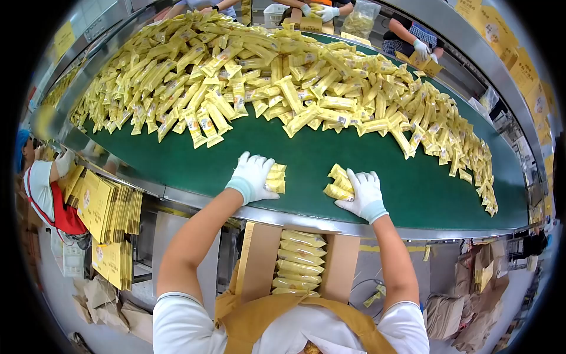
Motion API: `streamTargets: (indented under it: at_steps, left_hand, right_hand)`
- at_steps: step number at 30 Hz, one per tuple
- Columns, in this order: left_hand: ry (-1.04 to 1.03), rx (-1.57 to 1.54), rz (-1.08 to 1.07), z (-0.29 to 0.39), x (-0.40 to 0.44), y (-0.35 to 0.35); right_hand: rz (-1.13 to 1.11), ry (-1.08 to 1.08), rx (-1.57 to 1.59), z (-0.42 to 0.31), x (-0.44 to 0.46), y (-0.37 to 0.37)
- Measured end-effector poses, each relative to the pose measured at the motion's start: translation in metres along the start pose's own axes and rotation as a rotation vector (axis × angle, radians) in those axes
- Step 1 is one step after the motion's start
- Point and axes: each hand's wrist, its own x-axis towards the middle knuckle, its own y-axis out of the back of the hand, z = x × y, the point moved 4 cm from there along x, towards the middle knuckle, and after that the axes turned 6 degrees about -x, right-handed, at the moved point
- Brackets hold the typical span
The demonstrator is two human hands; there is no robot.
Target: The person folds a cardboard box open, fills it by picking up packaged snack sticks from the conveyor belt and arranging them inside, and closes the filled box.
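My left hand [251,178], in a white glove, is closed around a small stack of yellow wrapped packets [277,179] at the near side of the green conveyor belt [303,156]. To its right, my gloved right hand [365,197] grips another few yellow packets [339,184], held a little tilted. A gap of bare belt separates the two bundles. Just below the belt edge, in front of my body, stands an open cardboard box [257,259] with its flaps up. Inside it lies a column of several yellow packets [300,259].
A large heap of yellow packets [265,71] covers the belt's far side. Its metal rim [306,223] runs before me. Flat yellow cartons [106,206] stand at left beside a person in a red apron [66,212]. Across the belt, gloved co-workers' hands [421,48] handle boxes.
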Motion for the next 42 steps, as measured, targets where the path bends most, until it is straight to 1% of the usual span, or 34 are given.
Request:
streamTargets:
  at_steps: [1,2,3,5,9,12,15,16,17,19,21,22,24,26,30,33,34,35,37,39,41,42]
  left_hand:
    - [0.009,-0.02,-0.046,0.002,-0.001,0.001]
    - [0.019,-0.039,-0.092,0.005,-0.002,0.003]
    - [0.028,-0.057,-0.139,0.009,-0.001,0.005]
    - [0.008,-0.051,-0.154,0.016,0.006,0.004]
    - [-0.111,-0.065,-0.167,0.049,0.033,0.002]
    - [-0.231,-0.095,-0.161,0.085,0.057,-0.001]
    - [-0.294,-0.077,-0.193,0.114,0.076,-0.008]
    - [-0.305,-0.074,-0.207,0.119,0.08,-0.009]
    - [-0.316,-0.07,-0.223,0.122,0.082,-0.009]
    - [-0.312,-0.073,-0.219,0.123,0.081,-0.008]
    - [-0.313,-0.079,-0.213,0.121,0.075,-0.006]
    - [-0.285,-0.087,-0.209,0.118,0.072,-0.005]
    - [-0.228,-0.1,-0.2,0.108,0.063,-0.002]
    - [-0.108,-0.097,-0.172,0.092,0.05,-0.003]
    - [0.061,-0.091,-0.12,0.053,0.022,-0.006]
    - [0.183,-0.072,-0.102,0.035,-0.001,-0.005]
    - [0.23,-0.103,-0.086,0.031,-0.01,-0.003]
    - [0.268,-0.146,-0.029,0.026,-0.019,-0.003]
    - [0.334,-0.24,0.087,0.014,-0.034,-0.002]
    - [0.481,-0.445,0.246,-0.001,-0.046,0.003]
    - [0.555,-0.691,0.502,-0.016,-0.059,-0.009]
    - [0.488,-0.852,0.636,-0.033,-0.061,-0.034]
  right_hand:
    - [0.048,0.059,-0.002,-0.004,-0.003,0.003]
    - [-0.022,0.032,0.11,-0.007,-0.006,0.001]
    - [0.022,0.047,0.123,-0.011,-0.01,0.0]
    - [0.109,0.076,0.147,-0.016,-0.018,-0.002]
    - [0.108,0.089,0.178,-0.014,-0.018,0.002]
    - [0.075,0.008,-0.05,-0.02,-0.016,0.021]
    - [0.043,-0.098,0.043,-0.01,-0.022,0.012]
    - [0.105,-0.02,0.159,-0.003,-0.022,0.0]
    - [0.107,-0.034,0.197,0.004,-0.027,-0.014]
    - [0.115,-0.066,0.274,0.007,-0.033,-0.017]
    - [0.066,-0.077,0.248,0.007,-0.034,-0.017]
    - [0.039,-0.082,0.234,0.006,-0.034,-0.015]
    - [-0.021,-0.088,0.11,0.003,-0.032,-0.01]
    - [-0.035,-0.066,-0.007,0.004,-0.031,-0.013]
    - [-0.228,-0.182,-0.005,0.003,-0.017,-0.012]
    - [-0.237,-0.303,0.127,0.008,-0.008,-0.013]
    - [-0.202,-0.341,0.256,0.016,-0.007,-0.021]
    - [-0.166,-0.384,0.574,0.025,-0.008,-0.033]
    - [-0.29,-0.408,1.379,0.007,-0.016,0.007]
    - [-0.257,-0.375,1.393,-0.006,-0.028,0.05]
    - [-0.209,-0.336,1.432,-0.019,-0.042,0.083]
    - [-0.17,-0.309,1.461,-0.025,-0.049,0.096]
